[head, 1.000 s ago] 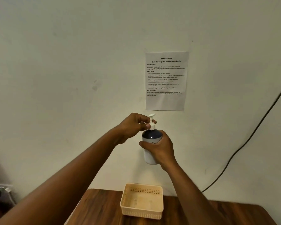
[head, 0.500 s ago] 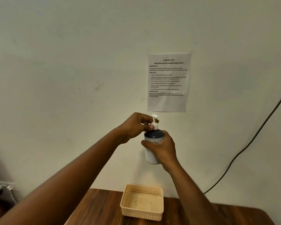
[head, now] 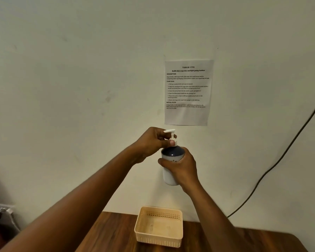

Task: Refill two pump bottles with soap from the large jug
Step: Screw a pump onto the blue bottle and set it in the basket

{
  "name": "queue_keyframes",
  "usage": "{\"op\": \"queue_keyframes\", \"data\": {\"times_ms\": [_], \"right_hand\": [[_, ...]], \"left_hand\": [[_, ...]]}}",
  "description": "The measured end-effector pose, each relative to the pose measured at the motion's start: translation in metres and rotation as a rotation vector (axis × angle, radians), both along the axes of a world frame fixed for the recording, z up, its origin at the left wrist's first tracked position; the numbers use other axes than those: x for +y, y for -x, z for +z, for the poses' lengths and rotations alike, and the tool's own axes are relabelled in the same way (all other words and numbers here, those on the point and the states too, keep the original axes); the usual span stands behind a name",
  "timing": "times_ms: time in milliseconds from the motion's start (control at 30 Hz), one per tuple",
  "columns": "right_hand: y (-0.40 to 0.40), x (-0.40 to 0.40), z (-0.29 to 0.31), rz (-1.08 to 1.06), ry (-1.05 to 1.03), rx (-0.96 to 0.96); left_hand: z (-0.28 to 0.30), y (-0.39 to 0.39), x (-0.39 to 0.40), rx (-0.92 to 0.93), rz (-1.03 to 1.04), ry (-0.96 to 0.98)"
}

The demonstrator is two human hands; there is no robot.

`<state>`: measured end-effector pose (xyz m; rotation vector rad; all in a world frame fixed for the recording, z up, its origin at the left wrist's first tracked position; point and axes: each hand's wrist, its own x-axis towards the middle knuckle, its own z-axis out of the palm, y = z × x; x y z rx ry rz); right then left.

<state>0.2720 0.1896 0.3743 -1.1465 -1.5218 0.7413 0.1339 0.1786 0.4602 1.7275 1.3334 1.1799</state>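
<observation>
A white pump bottle (head: 168, 176) with a dark blue shoulder is held upright in the air in front of the wall. My right hand (head: 183, 167) grips its body from the right side. Its white pump head (head: 171, 135) sits in the neck, nozzle pointing left. My left hand (head: 153, 142) pinches the collar of the pump head with thumb and fingers. The large jug and a second bottle are out of view.
An empty beige plastic basket (head: 159, 240) stands on the brown wooden table (head: 109, 237) by the wall, below the bottle. A printed task sheet (head: 188, 92) hangs on the wall. A black cable (head: 280, 157) runs down the wall at right.
The pump nozzle has turned from pointing up-right to pointing left as my left hand twists the collar. The bottle and my right hand stay almost in place.
</observation>
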Motion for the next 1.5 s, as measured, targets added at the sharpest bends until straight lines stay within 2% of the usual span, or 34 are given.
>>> {"op": "queue_keyframes", "data": {"times_ms": [133, 200, 467, 800, 1100, 1333, 1500], "right_hand": [[0.001, -0.001, 0.003, -0.009, -0.02, -0.018], [0.001, -0.002, 0.003, -0.001, -0.02, -0.005], [-0.007, -0.004, 0.004, 0.099, 0.011, 0.009], [0.001, 0.006, -0.015, 0.185, 0.028, 0.04], [0.026, 0.036, -0.062, 0.215, 0.1, 0.036], [0.054, 0.068, -0.108, 0.247, 0.115, -0.005], [0.074, 0.095, -0.147, 0.247, 0.142, -0.041]], "left_hand": [[-0.012, -0.012, -0.002, -0.042, 0.197, -0.094], [-0.017, -0.014, 0.0, -0.046, 0.222, -0.12], [-0.014, 0.001, -0.001, 0.016, 0.02, -0.12], [-0.035, 0.028, 0.006, 0.064, 0.061, -0.173], [-0.11, 0.079, 0.018, 0.318, 0.254, -0.129], [-0.175, 0.117, 0.041, 0.506, 0.295, -0.067], [-0.222, 0.139, 0.058, 0.565, 0.307, -0.02]]}}
